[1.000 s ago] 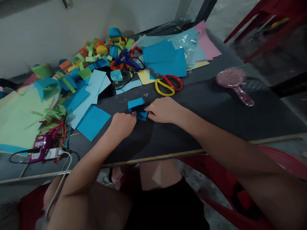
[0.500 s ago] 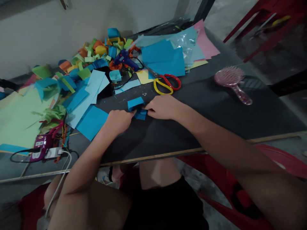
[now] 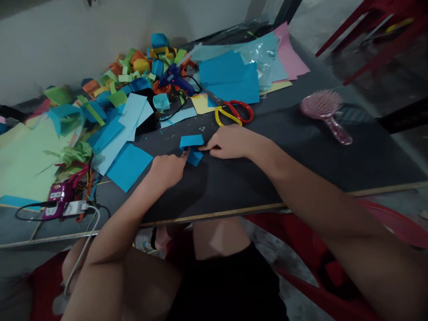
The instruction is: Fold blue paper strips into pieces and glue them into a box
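- Workpiece location: we found the folded blue paper piece on the dark table, between both hands and short of the near edge. Its upper strip lay roughly level, with a smaller flap below it on the near side.
- Left hand: we noted a narrow posture, with the index finger extended to the left part of the piece and the other fingers curled. We could not tell whether the thumb pinched the paper.
- Right hand: we saw its index fingertip at the right end of the piece, the remaining fingers bent in. We could not tell whether it gripped or only pressed.
- Surroundings: scissors lay just beyond the right hand, a square blue sheet to the left, and a blue glue gun on the far side.
- Step in hand: we judged this to be shaping the fold from both ends.
- Next move: in our judgement, it called for light, even fingertip pressure, keeping the strip aligned without crushing it.
- Change from one second earlier: the upper strip had levelled from its tilt, the lower flap had turned, and the right hand had come closer to the scissors.
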The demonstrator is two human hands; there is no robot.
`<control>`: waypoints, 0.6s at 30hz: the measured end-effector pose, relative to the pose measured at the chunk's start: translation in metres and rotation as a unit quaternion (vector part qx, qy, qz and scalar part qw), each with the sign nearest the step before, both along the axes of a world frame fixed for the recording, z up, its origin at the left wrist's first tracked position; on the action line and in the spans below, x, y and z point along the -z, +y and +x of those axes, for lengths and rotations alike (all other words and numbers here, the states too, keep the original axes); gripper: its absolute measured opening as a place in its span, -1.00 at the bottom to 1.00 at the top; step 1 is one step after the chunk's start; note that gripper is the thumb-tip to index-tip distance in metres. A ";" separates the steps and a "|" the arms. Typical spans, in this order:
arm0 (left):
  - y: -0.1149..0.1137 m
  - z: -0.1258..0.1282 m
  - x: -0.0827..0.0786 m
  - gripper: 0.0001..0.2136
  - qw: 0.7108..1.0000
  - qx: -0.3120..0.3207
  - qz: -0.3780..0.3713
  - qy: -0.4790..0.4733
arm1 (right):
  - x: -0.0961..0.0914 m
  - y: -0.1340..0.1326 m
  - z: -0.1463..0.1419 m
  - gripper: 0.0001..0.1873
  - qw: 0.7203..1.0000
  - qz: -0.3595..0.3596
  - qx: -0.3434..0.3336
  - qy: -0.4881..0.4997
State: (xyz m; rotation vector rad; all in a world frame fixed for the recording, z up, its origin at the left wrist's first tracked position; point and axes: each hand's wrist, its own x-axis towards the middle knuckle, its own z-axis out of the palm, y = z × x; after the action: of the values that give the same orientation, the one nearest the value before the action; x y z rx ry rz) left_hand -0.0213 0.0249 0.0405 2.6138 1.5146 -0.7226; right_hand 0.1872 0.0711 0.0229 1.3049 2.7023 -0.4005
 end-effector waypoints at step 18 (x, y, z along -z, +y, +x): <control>0.012 -0.007 0.015 -0.47 0.996 0.053 0.065 -0.003 | 0.002 0.003 0.003 -0.53 1.000 -0.008 -0.006 0.008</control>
State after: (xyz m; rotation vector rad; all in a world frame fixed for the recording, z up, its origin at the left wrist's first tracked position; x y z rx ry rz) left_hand -0.0279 0.0368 0.0257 2.8072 1.4772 -0.6438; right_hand 0.1904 0.0742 0.0212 1.2849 2.7130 -0.4315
